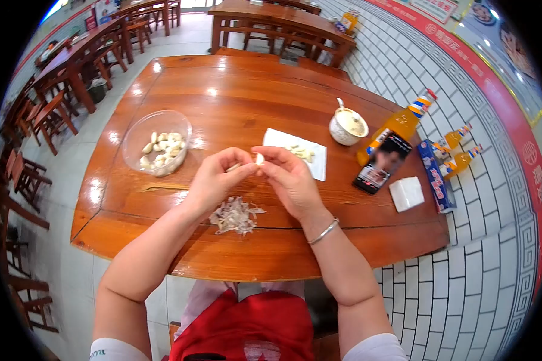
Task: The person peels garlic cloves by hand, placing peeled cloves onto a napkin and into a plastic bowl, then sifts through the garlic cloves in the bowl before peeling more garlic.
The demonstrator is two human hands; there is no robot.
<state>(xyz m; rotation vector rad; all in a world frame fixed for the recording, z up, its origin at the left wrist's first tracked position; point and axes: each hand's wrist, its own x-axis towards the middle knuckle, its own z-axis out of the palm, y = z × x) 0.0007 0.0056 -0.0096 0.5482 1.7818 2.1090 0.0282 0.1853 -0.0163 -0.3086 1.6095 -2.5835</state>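
Note:
Over the middle of the wooden table, my left hand (218, 177) is closed in a pinch on a small pale piece, too small to make out. My right hand (290, 178), nearly touching it, pinches a white garlic clove (259, 159) between thumb and finger. A clear round bowl (130, 144) with several garlic cloves (161, 146) stands to the left. Beyond my right hand, a white napkin (318, 169) bears several peeled pale pieces (301, 153). A loose heap of papery skins (236, 216) lies below my hands.
On the right of the table (271, 84) stand a lidded white jar (348, 126), an orange bottle (397, 124), a propped phone (383, 162), a white tissue pack (406, 194) and a blue box (436, 174). A tiled wall borders that side.

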